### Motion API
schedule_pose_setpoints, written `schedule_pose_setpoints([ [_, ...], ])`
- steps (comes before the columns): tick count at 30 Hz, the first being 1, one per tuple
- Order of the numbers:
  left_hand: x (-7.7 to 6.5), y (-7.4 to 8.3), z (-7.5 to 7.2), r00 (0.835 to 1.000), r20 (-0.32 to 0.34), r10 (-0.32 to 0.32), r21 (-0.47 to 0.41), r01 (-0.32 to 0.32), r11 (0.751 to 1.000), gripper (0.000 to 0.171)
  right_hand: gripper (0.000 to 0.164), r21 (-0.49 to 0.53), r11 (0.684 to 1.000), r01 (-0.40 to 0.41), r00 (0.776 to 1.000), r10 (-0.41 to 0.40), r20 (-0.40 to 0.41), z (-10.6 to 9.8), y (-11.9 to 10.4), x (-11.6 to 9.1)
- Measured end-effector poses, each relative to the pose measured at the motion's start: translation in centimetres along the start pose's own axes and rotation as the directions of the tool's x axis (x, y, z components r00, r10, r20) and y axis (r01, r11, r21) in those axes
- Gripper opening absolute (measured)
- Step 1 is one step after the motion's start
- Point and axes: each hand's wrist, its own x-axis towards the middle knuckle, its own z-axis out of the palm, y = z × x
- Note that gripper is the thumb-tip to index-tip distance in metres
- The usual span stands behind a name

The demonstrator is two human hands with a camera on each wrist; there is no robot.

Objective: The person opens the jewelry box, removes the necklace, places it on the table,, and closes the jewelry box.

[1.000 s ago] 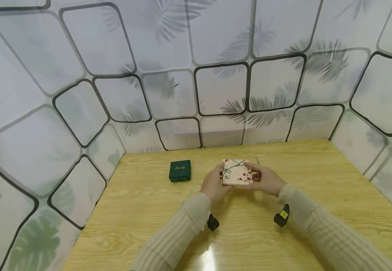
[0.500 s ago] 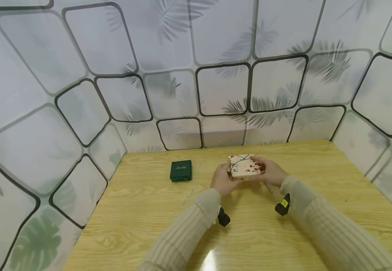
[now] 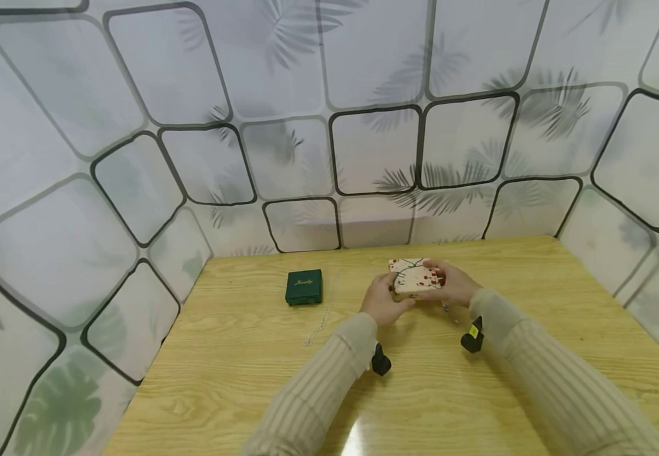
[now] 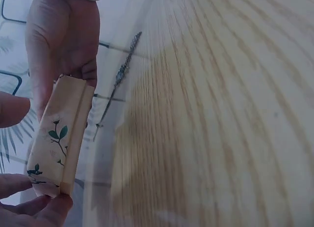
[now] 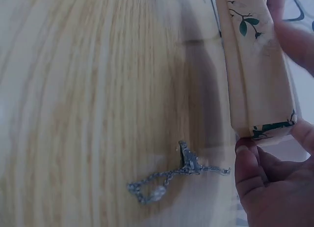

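Note:
A small cream box (image 3: 414, 277) with red blossoms and green branches is held between both hands, at the back right of centre. My left hand (image 3: 382, 301) grips its left side, and my right hand (image 3: 456, 286) grips the right side. In the left wrist view, a lid seam runs along the side of the box (image 4: 56, 133), with lid and base together. What it contains is hidden. Just by the right hand, a silver chain bracelet (image 5: 189, 165) with a pearly bead lies on the table.
A dark green box (image 3: 304, 287) with gold lettering stands at the back left of the wooden table (image 3: 238, 380). Beside it lies a thin silver chain (image 3: 322, 323). A patterned curtain (image 3: 371, 152) hangs behind the table and along both sides.
Both hands have carried the cream box rightward and slightly back. The silver chain near the right hand now shows below that hand. The green box and left chain have stayed in place.

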Motion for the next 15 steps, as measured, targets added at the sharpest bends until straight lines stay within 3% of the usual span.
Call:
schedule_pose_setpoints([
  [15,1.6,-1.1,0.6,0.996,0.077,-0.044,0.046,0.04,0.998,0.072,0.093,-0.084,0.996,-0.036,0.998,0.031,-0.062,1.1,1.2,1.9],
])
